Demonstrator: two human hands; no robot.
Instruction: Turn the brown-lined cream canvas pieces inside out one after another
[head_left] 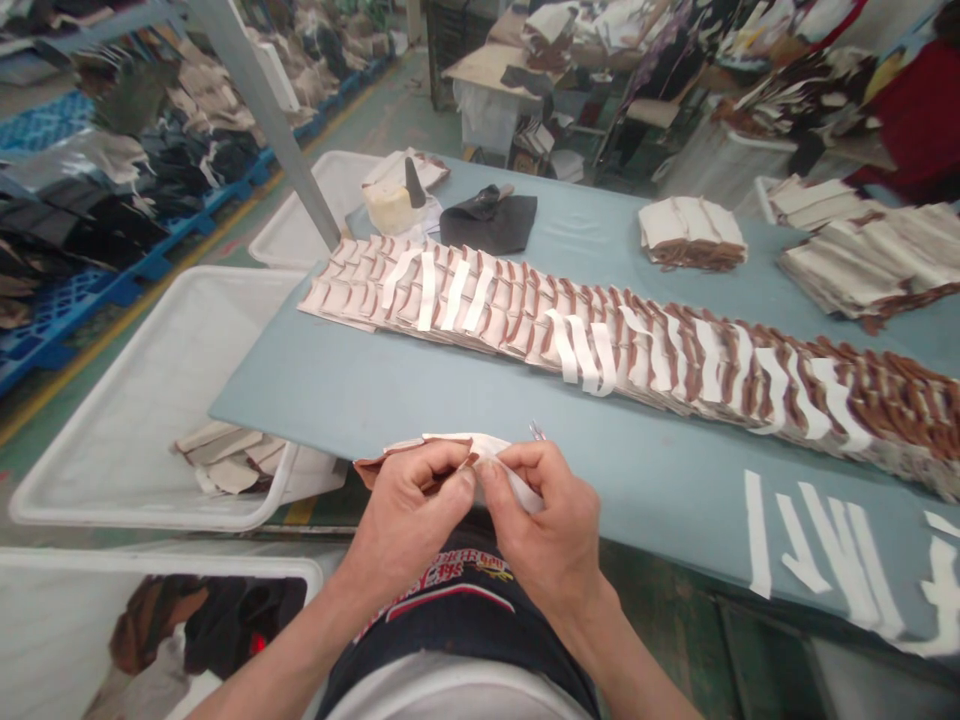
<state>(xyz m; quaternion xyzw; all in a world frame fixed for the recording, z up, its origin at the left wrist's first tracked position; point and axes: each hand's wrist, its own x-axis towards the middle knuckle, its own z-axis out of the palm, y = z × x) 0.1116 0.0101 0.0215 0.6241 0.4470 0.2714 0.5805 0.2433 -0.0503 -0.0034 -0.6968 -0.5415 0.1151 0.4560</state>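
At the table's near edge, my left hand [420, 505] pinches a brown-and-cream leather piece [375, 464], with thumb and fingertips closed on its edge. Close beside it, my right hand [546, 510] is closed on a white strip [527, 493] that meets the leather piece between the two hands. The fingertips nearly touch, and they hide the exact join. A small shiny metal tip [536, 430] shows just beyond the right hand's knuckles; its kind is unclear.
A long row of overlapping leather pieces [517, 310], several with white strips, crosses the blue table [300, 375]. Loose white strips [847, 550] lie at right. Stacked pieces [691, 232], a black cloth [491, 222] and a cone [413, 183] stand behind. White bins [90, 440] flank the left.
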